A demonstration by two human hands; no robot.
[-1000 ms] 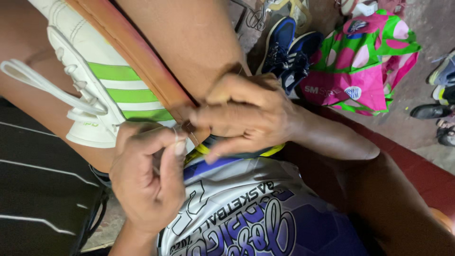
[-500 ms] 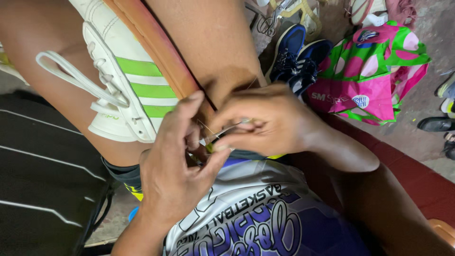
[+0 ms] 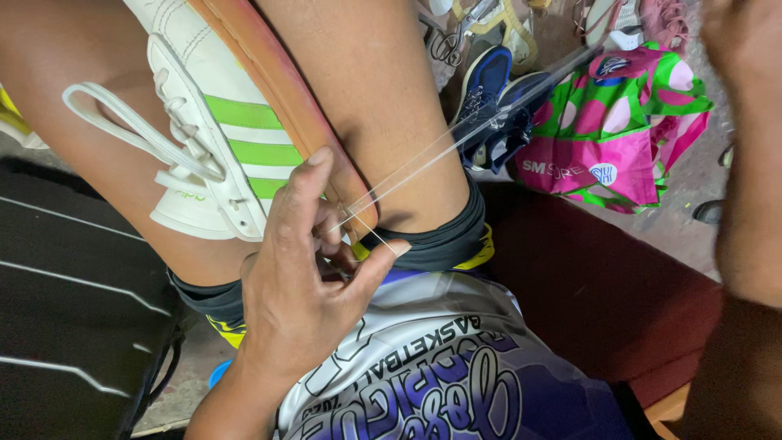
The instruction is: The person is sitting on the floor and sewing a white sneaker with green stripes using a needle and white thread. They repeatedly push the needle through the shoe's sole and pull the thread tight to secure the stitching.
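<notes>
A white sneaker [image 3: 216, 134] with green stripes and a tan sole [image 3: 273, 81] is clamped heel-down between my bare knees. My left hand [image 3: 297, 289] grips the sneaker at the heel end of the sole, fingers against the sole edge and thumb stretched out beside it. A doubled pale thread [image 3: 456, 143] comes out of the sole at my fingertips and runs taut up to the right. My right hand [image 3: 741, 41] is raised at the top right corner, blurred, pulling that thread. My forearm fills the right edge.
A pink and green patterned bag [image 3: 627, 122] lies on the ground beyond my knee. Dark blue shoes [image 3: 489, 81] and scissors [image 3: 452, 41] are next to it. I sit on a dark red bench [image 3: 586, 293]. A black striped mat [image 3: 65, 285] is at left.
My right hand left the heel, where both hands were working together, and swung up and to the right, drawing the thread out long and taut. My left hand stayed on the sole.
</notes>
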